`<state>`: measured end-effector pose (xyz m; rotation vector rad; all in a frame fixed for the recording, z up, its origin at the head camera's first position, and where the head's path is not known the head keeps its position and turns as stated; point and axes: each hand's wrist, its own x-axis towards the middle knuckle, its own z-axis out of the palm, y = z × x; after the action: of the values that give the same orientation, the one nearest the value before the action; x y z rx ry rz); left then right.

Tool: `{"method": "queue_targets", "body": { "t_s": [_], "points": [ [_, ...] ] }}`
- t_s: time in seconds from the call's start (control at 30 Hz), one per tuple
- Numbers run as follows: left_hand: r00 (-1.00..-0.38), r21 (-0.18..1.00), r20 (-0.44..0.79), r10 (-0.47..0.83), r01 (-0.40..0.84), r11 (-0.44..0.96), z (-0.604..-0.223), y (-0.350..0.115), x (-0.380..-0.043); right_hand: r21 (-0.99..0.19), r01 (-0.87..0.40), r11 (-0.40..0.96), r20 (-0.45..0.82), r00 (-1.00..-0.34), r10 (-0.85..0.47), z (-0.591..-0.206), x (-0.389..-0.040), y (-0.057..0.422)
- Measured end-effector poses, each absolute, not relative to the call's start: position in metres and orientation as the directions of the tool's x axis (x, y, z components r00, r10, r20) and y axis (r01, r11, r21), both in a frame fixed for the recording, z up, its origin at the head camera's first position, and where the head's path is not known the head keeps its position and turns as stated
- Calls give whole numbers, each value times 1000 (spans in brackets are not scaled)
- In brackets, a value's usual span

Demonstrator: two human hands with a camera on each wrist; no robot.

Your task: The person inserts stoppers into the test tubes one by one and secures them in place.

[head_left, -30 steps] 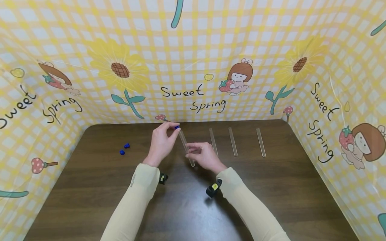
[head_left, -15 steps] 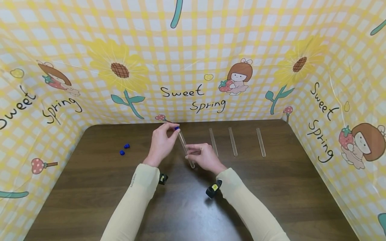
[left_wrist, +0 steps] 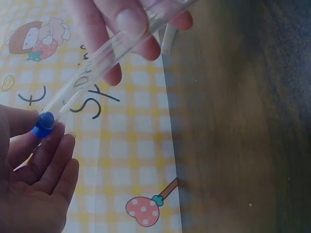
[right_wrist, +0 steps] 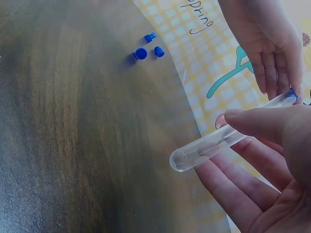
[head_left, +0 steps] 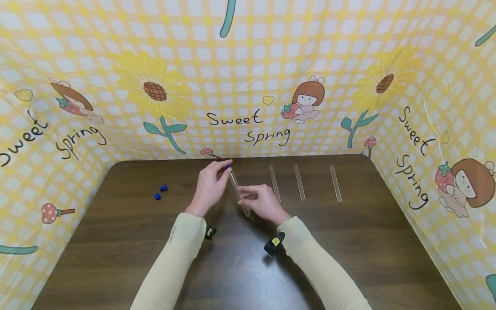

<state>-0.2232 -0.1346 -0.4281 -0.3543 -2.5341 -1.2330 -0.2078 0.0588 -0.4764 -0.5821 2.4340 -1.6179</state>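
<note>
My left hand [head_left: 211, 185] pinches a blue cap [left_wrist: 43, 124] between thumb and fingers, at the mouth of a clear test tube [head_left: 235, 183]. The tube slants, with its capped end away from me and to the left. Lower on it, my right hand [head_left: 262, 201] grips the tube between thumb and fingers. In the right wrist view the rounded bottom of the test tube [right_wrist: 187, 158] sticks out past the thumb. Left-hand fingers partly cover the cap in the head view.
Three clear test tubes [head_left: 299, 183] lie spaced apart on the brown table [head_left: 248, 267], right of my hands. Loose blue caps [head_left: 160, 192] lie to the left; the right wrist view shows three blue caps [right_wrist: 141, 53]. A patterned cloth [head_left: 248, 77] walls the table's back and sides.
My left hand has shifted slightly to the right and toward me at the cap. The right hand keeps its grip, and the test tube's lower end sits marginally nearer to me.
</note>
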Motion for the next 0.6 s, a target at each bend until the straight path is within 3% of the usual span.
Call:
{"method": "queue_targets", "body": {
  "t_s": [0.6],
  "points": [
    [-952,823,299,71,295,486,-428,-132,-224,-898,-279,340,117,-897,-426,-475,-209,58]
  ]
}}
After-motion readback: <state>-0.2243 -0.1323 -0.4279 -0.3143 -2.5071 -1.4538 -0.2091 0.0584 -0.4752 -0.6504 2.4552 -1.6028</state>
